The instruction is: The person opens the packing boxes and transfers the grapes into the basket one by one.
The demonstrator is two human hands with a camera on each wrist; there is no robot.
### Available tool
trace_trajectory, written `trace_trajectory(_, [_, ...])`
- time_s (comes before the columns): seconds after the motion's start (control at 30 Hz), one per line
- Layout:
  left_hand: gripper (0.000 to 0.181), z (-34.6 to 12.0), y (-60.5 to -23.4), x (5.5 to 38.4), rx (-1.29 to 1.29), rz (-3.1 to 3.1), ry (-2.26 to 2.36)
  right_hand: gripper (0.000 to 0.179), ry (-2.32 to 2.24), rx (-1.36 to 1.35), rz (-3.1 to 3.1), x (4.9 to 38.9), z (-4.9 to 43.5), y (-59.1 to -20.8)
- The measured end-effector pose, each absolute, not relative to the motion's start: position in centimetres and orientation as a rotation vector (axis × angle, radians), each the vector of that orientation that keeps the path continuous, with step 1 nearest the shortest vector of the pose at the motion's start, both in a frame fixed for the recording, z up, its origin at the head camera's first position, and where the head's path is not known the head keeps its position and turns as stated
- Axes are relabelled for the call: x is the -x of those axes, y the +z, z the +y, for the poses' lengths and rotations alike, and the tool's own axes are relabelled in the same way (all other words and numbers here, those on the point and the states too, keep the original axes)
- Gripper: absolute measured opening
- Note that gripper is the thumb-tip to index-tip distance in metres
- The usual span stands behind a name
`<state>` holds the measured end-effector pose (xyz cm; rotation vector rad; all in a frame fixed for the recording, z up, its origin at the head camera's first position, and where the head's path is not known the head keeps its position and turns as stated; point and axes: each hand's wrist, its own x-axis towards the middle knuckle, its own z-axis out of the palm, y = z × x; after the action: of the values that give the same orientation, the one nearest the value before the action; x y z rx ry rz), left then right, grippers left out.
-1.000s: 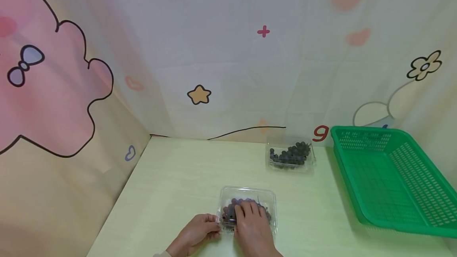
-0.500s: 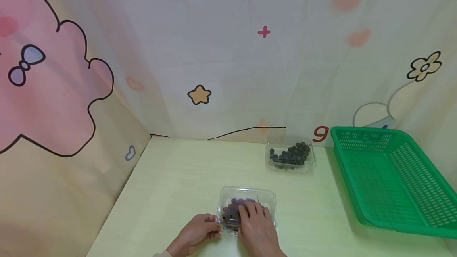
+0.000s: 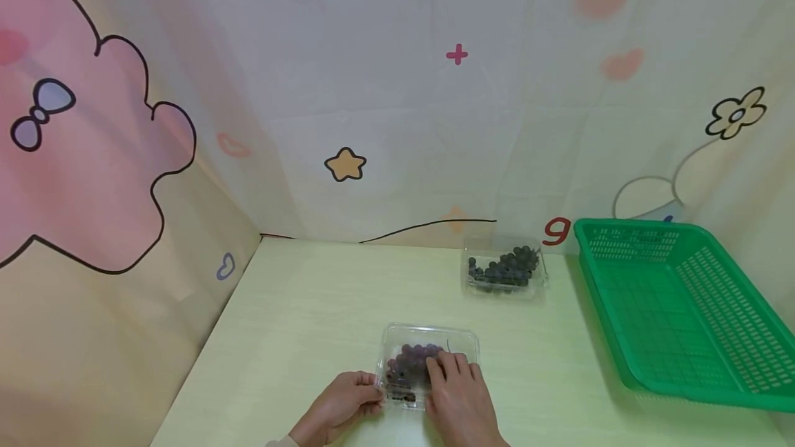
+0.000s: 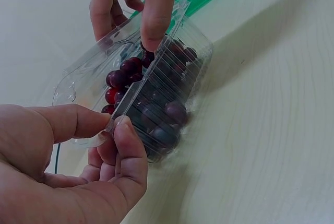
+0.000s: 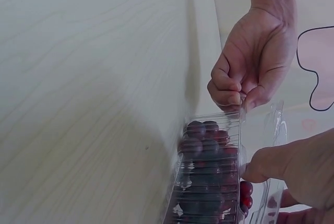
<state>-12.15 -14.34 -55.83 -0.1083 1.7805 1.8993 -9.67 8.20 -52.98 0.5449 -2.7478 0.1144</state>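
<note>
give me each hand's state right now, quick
Left hand: closed, pinching the nearer clear grape box at a corner.
Right hand: touching the same box; whether gripping or just pressing cannot be told.

The right hand (image 3: pixel 462 395) has slid rightward along the clear container (image 3: pixel 430 327), uncovering more grapes (image 3: pixel 406 364).

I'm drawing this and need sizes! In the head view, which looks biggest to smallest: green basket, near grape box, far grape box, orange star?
1. Green basket
2. Near grape box, far grape box: unsure, the near one sits closer to the camera
3. Orange star
</note>
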Motion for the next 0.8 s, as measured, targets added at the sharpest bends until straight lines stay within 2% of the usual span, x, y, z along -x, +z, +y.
trace_trajectory(0.2, [0.008,-14.3,-55.6,12.1,0.102,1.780,1.899,0.045,0.140,-0.508,-2.783,9.5,8.7,-52.9])
trace_trajectory(0.33, [0.001,-14.4,-55.5,12.1,0.096,1.767,1.907,0.042,0.135,-0.487,-2.794,9.3,9.3,-52.8])
trace_trajectory(0.8, [0.005,-14.5,-55.5,12.1,0.109,1.759,1.892,0.044,0.135,-0.429,-2.763,9.0,10.6,-53.2])
